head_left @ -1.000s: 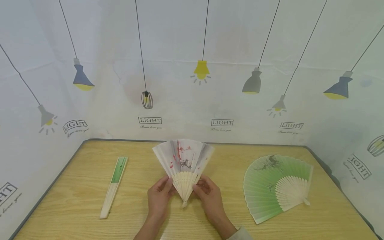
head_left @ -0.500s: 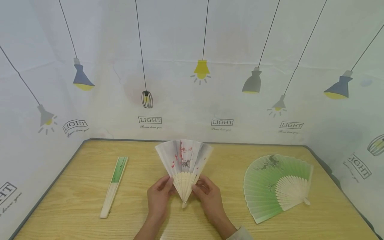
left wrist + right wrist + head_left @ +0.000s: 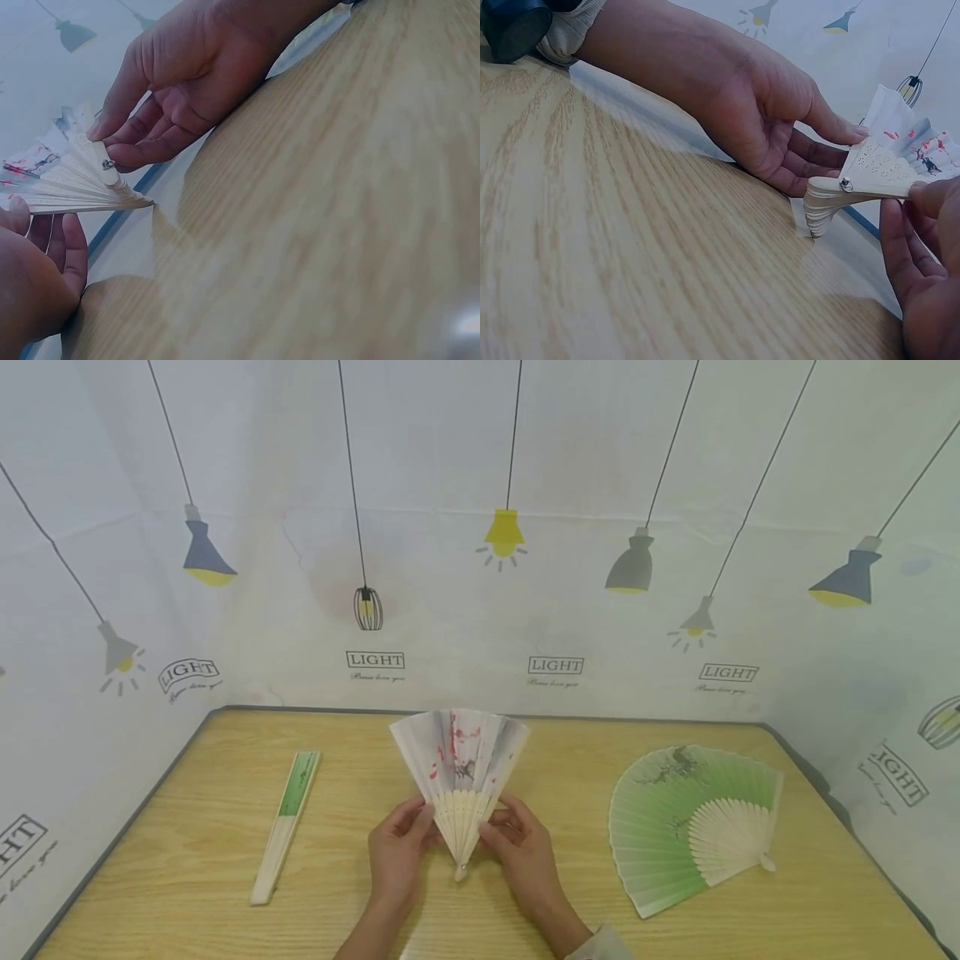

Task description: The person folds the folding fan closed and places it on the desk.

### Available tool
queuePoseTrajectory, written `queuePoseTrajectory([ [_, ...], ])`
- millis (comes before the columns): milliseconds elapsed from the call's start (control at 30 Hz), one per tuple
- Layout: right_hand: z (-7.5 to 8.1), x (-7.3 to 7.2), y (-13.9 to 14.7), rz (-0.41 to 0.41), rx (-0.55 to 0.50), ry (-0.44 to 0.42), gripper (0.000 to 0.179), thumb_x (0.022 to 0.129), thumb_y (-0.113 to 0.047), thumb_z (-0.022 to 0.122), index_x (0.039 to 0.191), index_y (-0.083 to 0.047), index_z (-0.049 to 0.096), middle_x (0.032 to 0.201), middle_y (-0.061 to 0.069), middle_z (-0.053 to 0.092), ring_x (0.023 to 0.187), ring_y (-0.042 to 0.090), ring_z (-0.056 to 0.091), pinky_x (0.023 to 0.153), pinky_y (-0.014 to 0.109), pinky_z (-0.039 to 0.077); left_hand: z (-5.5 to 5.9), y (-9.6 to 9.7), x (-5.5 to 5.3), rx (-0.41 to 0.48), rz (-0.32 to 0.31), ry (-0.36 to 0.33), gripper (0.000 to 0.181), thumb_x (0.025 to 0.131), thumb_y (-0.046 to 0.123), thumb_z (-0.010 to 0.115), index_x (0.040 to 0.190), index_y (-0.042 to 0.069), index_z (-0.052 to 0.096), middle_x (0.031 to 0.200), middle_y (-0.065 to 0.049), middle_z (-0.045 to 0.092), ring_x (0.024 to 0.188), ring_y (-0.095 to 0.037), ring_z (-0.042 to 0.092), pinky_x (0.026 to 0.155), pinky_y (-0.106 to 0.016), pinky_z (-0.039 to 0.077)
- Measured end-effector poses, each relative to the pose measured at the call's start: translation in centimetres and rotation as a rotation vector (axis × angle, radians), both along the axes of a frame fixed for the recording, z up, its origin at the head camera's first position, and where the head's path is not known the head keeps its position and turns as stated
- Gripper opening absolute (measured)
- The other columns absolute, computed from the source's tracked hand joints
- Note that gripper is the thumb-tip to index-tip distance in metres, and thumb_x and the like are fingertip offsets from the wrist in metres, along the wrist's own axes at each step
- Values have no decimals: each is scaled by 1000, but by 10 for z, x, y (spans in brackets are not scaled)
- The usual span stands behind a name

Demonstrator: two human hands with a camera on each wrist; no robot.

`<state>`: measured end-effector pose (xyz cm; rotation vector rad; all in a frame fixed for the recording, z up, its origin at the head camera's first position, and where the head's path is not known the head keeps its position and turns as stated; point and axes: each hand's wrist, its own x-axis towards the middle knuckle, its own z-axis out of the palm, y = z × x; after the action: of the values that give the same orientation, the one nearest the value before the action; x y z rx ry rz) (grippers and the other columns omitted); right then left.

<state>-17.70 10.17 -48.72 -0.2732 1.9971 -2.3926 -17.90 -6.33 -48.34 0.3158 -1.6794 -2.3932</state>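
Both hands hold a partly spread folding fan (image 3: 463, 768) upright in the middle of the head view. Its leaf is white and grey with red blossoms, above pale ribs that meet at a pivot. My left hand (image 3: 400, 847) pinches the left outer rib between thumb and fingers. On the other side my right hand (image 3: 523, 852) pinches the right outer rib. In the left wrist view the ribs (image 3: 90, 180) fan out from a metal pivot. The right wrist view shows a pierced outer rib (image 3: 877, 172), with a hand on either side of the fan.
A closed green fan (image 3: 287, 827) lies on the wooden table (image 3: 180, 877) at the left. At the right lies a green fan spread wide (image 3: 660, 835). White cloth walls (image 3: 450, 610) printed with lamps enclose the table's back and sides.
The blossom fan has narrowed slightly, its upper edges drawing inward. Both hands keep their hold almost in place. The two green fans have not moved.
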Motion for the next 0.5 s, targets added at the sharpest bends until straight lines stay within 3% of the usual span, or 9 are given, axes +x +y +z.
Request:
queuePoseTrajectory([
  [500, 0, 0, -1, 3, 32, 19, 51, 88, -7, 69, 133, 1, 48, 105, 20, 57, 93, 21, 63, 83, 38, 57, 0, 0, 1, 2, -17, 13, 27, 89, 3, 66, 113, -9, 62, 89, -6, 68, 71, -14, 64, 67, -30, 59],
])
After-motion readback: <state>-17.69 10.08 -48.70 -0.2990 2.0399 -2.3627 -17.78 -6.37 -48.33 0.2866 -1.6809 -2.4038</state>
